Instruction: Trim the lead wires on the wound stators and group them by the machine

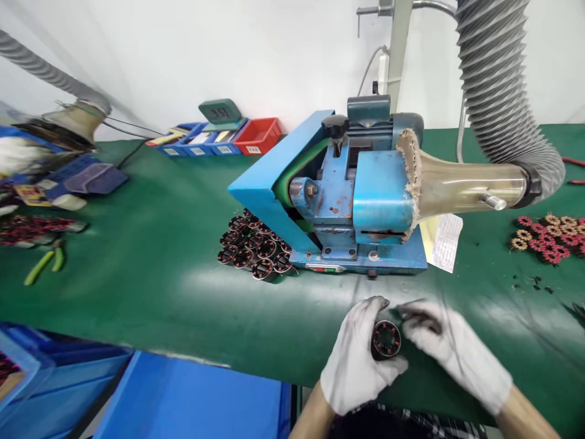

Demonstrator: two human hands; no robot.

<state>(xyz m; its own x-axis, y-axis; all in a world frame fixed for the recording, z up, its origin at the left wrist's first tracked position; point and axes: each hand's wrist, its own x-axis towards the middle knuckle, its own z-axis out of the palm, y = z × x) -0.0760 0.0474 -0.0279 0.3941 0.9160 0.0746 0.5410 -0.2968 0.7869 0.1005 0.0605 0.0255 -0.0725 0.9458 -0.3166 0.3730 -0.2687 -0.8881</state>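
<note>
My left hand (354,360), in a white glove, is wrapped round a short round motor stator (380,351) with a metal rim and copper windings. The stator's open end faces up towards me. Close to its right side is my right hand (450,347), also gloved, with its fingers curled and their dark tips pressed together. Thin dark lines run by this hand, blurred. What its fingers pinch, if anything, is too small to make out. Several similar stators (253,247) stand grouped on the green table (173,305), left of the blue belt grinder (333,207).
A grey duct hose (493,73) joins the grinder's right side. At right lie red and tan ring-shaped cores (548,238) and a paper note (445,244). At left are green-handled cutters (43,265), a red bin (259,135) and blue crates (192,396) below the edge.
</note>
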